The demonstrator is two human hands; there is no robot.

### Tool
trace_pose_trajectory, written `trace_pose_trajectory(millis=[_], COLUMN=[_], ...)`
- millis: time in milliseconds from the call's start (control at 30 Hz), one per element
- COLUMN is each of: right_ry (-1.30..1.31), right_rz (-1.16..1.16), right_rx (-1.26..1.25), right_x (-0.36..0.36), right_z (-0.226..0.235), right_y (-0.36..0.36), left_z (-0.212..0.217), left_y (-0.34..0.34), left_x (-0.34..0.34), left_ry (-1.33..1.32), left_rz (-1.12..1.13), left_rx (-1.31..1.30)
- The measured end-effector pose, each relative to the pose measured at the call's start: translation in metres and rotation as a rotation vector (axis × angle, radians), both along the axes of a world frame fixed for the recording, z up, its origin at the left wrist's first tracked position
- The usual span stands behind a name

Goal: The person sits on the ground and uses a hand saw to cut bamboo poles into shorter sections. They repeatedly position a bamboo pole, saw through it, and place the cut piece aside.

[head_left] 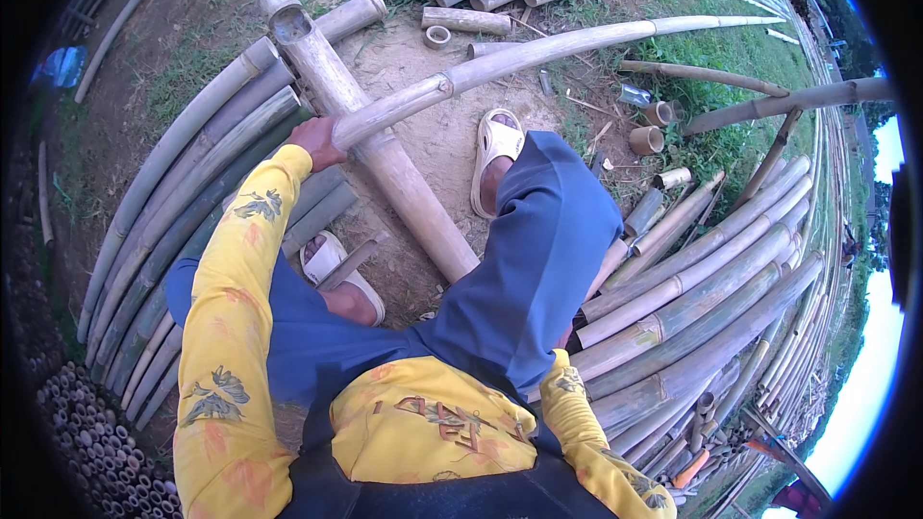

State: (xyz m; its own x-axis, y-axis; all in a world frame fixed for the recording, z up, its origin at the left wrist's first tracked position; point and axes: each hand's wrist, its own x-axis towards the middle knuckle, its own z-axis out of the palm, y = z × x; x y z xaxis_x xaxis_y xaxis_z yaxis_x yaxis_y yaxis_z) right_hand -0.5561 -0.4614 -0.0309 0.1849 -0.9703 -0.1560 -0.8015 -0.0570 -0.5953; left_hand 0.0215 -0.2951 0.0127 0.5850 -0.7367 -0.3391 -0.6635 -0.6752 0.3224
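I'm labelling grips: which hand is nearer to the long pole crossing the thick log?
Left. The left hand grips the pole by its near end; the right hand, mostly hidden beside the right thigh, is farther away.

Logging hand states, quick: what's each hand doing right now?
Left hand: closed, holding the near end of the long bamboo pole.
Right hand: mostly hidden by the right leg; can't tell whether open or closed.

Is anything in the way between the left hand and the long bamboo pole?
No, nothing visible: the left hand is right against the near end of the long bamboo pole. The thicker bamboo runs beneath it.
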Motion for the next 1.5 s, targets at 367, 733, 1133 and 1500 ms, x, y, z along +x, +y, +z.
trace_pose_trajectory(millis=[367,733,1133,1500], right_ry=[-0.616,-0.707,-0.608,-0.472], right_rz=[-0.151,0.454,0.689,0.746], right_rx=[-0.422,0.161,0.254,0.303], right_x=[-0.026,0.140,0.244,0.211], right_z=[0.265,0.225,0.108,0.128], right_y=[-0.004,-0.003,-0.008,-0.001], left_z=[-0.010,-0.023,-0.010,0.005], left_y=[0.048,0.046,0.038,0.033], left_x=[-0.012,0.001,-0.010,-0.013], left_ry=[-0.153,-0.135,-0.137,-0.149], left_rz=[0.089,0.089,0.228,0.193], left_rx=[0.021,0.048,0.144,0.162])
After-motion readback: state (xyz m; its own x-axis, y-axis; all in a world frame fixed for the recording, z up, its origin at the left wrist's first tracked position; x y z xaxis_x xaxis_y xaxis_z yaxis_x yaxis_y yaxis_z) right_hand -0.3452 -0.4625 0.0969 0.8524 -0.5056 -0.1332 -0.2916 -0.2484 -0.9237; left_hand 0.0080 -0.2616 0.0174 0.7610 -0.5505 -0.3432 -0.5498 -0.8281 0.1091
